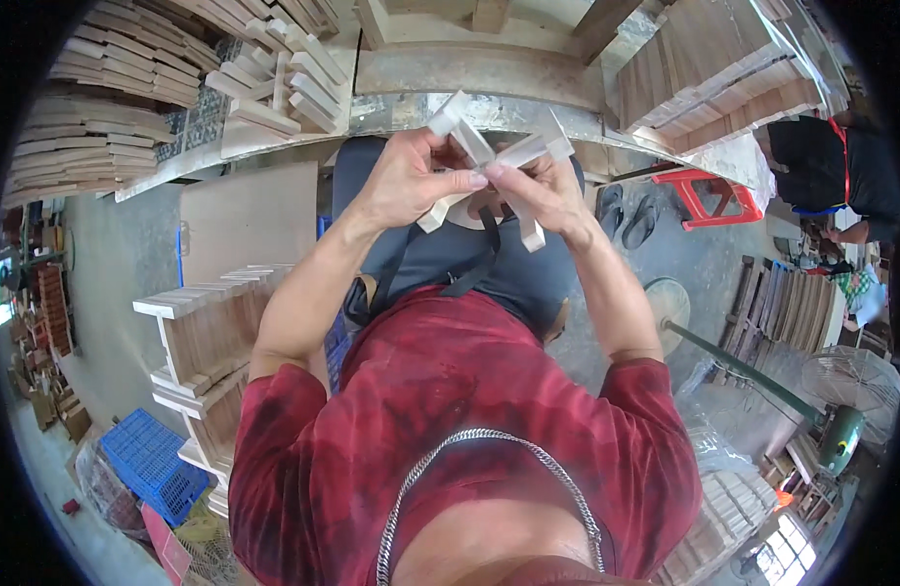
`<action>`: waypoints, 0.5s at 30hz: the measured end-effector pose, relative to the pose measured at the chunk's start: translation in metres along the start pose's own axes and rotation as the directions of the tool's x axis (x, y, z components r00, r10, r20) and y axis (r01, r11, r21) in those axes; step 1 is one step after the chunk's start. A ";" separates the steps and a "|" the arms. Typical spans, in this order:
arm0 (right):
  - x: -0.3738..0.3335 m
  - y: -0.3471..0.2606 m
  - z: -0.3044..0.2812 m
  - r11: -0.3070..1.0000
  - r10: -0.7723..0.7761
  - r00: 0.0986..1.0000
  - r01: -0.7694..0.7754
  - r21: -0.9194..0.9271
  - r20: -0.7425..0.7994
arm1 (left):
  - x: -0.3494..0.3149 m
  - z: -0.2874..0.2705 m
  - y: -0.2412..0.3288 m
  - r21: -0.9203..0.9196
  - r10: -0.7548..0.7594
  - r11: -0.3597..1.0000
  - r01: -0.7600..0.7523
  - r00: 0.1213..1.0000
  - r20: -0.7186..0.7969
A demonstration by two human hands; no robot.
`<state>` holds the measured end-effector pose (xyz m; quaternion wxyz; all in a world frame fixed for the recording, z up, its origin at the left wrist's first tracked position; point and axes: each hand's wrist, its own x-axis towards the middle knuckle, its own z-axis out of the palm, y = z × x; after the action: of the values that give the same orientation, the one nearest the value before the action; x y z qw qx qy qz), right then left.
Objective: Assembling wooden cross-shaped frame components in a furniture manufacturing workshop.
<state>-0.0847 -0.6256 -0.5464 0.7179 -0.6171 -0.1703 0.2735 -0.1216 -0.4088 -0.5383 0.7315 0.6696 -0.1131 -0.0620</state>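
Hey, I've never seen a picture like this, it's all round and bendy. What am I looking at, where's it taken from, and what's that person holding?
There is no machine here, just a person's two bare hands. The picture comes from a wide fisheye camera worn on the person's head, looking down, so straight edges bend and the corners go dark. The red shirt below is the wearer's own.

The left hand and right hand hold pale wooden bars that cross roughly like an X, above the lap. The fingers hide part of the crossing, so I can't tell how they join.

Beyond the hands is a workbench. On it are small wooden blocks toward the left and a big wood stack on the right.
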 end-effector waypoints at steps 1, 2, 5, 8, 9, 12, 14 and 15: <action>0.008 0.000 -0.005 1.000 0.004 1.000 -0.004 -0.003 -0.003 | 0.007 -0.003 -0.007 -0.006 -0.001 1.000 0.001 1.000 0.001; 0.013 0.000 -0.006 0.996 0.076 0.997 -0.077 -0.039 -0.022 | 0.007 -0.003 -0.013 -0.044 -0.100 0.994 0.098 0.995 -0.026; 0.038 0.008 -0.020 0.970 0.181 0.983 -0.183 -0.159 -0.028 | 0.024 -0.015 -0.023 -0.024 -0.112 0.993 0.112 0.993 -0.026; 0.040 -0.002 -0.026 0.956 0.188 0.982 -0.180 -0.233 0.013 | 0.017 -0.017 -0.020 -0.196 -0.316 0.930 0.310 0.949 -0.001; 0.043 0.015 -0.043 0.952 0.027 0.998 -0.040 -0.304 -0.049 | 0.021 -0.021 -0.018 -0.229 -0.307 0.929 0.292 0.951 -0.029; 0.029 -0.013 -0.041 0.621 -0.470 0.879 0.396 -0.676 0.083 | 0.036 -0.036 -0.017 -0.269 -0.272 0.934 0.236 0.957 -0.105; 0.013 -0.035 -0.019 0.605 -0.348 0.937 0.198 -0.771 -0.032 | 0.049 -0.042 -0.014 -0.270 -0.310 0.924 0.272 0.944 -0.109; 0.019 -0.032 -0.016 0.592 -0.362 0.932 0.207 -0.779 -0.028 | 0.054 -0.043 -0.011 -0.266 -0.293 0.929 0.257 0.950 -0.107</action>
<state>-0.0541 -0.6296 -0.5193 0.4363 -0.8485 -0.2994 -0.0009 -0.0585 -0.3813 -0.5479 0.7998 0.5846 0.0440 -0.1289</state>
